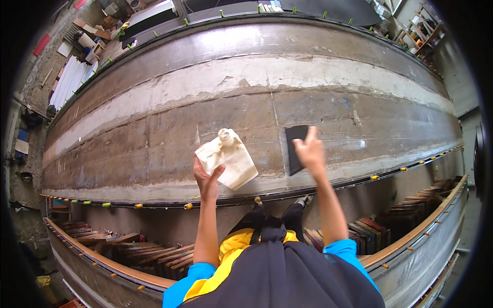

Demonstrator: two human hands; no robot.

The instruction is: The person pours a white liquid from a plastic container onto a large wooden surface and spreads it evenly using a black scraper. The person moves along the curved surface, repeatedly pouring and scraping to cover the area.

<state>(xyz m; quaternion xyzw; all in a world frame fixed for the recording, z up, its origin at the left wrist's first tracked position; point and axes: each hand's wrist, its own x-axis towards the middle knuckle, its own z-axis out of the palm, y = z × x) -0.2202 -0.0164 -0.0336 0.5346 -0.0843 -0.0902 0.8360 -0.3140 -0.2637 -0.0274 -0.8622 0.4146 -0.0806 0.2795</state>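
"What does the left hand [206,179] have?"

"From my remote seat, I see it gripping a cream-white piece [236,164] by its left side, thumb bent over the face and fingers mostly hidden behind. The piece looks flat and four-sided, tilted, with a rounded knob at its upper end. I cannot tell what it is."

"And the right hand [310,149]?"

"Blurred, but I make out the thumb lying over the right part of a black ribbed sheet [292,158], holding it there, with the index finger pointing away from the wearer. The sheet is roughly rectangular and sits to the right of the cream-white piece, a gap between them."

"Where are both pieces?"

"Over the near half of a long brown-grey surface [164,136], in front of the wearer. I cannot tell whether either one touches it. A pale band [308,72] runs lengthwise beyond them."

"What is around?"

"Yellow clips [188,206] line the near edge, along with some green ones, and green clips [185,21] dot the far edge. Nearer the wearer, below that surface, I see wooden boards [159,255] set in rows on both sides. The wearer has a dark apron [287,277] over a yellow-and-blue top [341,249]."
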